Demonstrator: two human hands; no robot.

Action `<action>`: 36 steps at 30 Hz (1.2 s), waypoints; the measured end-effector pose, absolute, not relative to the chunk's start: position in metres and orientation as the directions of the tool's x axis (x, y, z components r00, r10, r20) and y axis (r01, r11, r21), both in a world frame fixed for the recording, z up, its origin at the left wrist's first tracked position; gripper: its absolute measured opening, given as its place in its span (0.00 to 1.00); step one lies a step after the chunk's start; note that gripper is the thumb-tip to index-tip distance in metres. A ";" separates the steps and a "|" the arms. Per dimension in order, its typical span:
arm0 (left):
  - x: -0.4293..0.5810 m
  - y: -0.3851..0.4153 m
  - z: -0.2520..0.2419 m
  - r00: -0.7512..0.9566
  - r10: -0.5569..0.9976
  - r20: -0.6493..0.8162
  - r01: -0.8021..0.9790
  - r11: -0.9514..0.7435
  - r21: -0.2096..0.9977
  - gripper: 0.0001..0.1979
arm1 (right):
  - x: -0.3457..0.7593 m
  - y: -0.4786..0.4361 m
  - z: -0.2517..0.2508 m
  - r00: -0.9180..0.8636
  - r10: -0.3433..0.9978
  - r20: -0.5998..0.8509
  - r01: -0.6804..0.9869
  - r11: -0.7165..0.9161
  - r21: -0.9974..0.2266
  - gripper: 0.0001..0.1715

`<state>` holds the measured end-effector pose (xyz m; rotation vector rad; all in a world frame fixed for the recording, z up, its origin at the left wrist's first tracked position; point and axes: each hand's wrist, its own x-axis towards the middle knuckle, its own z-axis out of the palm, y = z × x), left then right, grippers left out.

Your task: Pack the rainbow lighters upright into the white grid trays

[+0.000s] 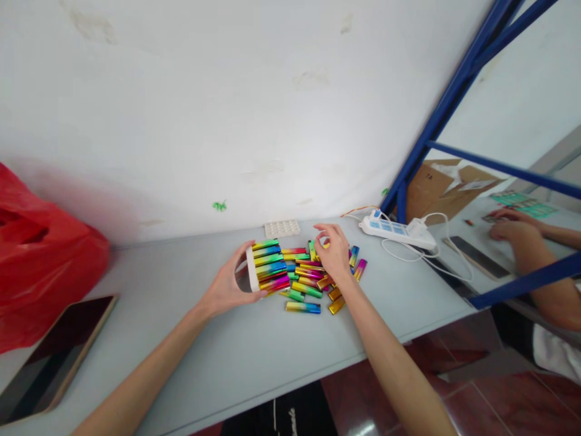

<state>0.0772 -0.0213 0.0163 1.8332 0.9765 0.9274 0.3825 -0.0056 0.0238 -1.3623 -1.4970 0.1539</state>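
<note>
So, taking the pile of loose lighters (308, 290) as the landmark: just left of it, the left hand (222, 287) has its thumb and fingers clamped around a white holder (252, 269) packed with more shiny rainbow lighters, and those overlap the pile's left edge from this view. Over the pile's right half is the right hand (334, 251), well apart from the left one, fingers curled in toward the thumb; can't tell if it's pinching anything. Around that, far left of the pile there's a red bag (40, 260) with a phone (54, 360) in front of it, a white gridded tray (282, 228) sits just behind the pile by the wall, and a power strip (399, 231) with loopy white cable is off to its right. Only the right hand and wrist really get in the way, hiding some lighters. As for direction, the holder's lighters stick out rightward at the pile, long axes roughly sideways; the pile's front lighter (302, 307) lies sideways too, while the rightmost ones slant away from the person.
</note>
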 end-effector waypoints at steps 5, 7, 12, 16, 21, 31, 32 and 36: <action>0.078 -0.021 0.010 0.437 0.872 0.222 0.259 -0.358 0.897 0.60 | 0.382 -0.005 0.024 0.183 0.806 0.562 0.621 0.348 -0.702 0.22; 0.078 -0.021 0.009 0.439 0.870 0.222 0.258 -0.359 0.897 0.61 | 0.381 -0.006 0.023 0.176 0.809 0.560 0.609 0.358 -0.708 0.22; 0.079 -0.021 0.010 0.454 0.861 0.229 0.218 -0.357 0.908 0.62 | 0.379 -0.007 0.019 0.152 0.840 0.521 0.593 0.344 -0.728 0.22; 0.080 -0.022 0.007 0.453 0.861 0.233 0.222 -0.362 0.905 0.64 | 0.379 -0.009 0.020 0.134 0.856 0.499 0.590 0.335 -0.735 0.22; 0.081 -0.021 0.000 0.467 0.850 0.244 0.212 -0.376 0.902 0.71 | 0.360 -0.014 0.035 0.035 0.824 0.565 0.615 0.428 -0.663 0.19; 0.083 -0.017 0.000 0.477 0.829 0.292 0.138 -0.399 0.907 0.64 | 0.259 -0.014 0.063 -0.252 0.892 0.375 0.791 0.413 -0.451 0.24; 0.084 -0.017 0.001 0.470 0.832 0.295 0.149 -0.405 0.902 0.63 | 0.255 -0.014 0.063 -0.261 0.914 0.310 0.829 0.377 -0.414 0.24; 0.085 -0.017 0.005 0.473 0.826 0.307 0.141 -0.415 0.899 0.60 | 0.256 -0.013 0.064 -0.271 0.943 0.192 0.892 0.322 -0.318 0.25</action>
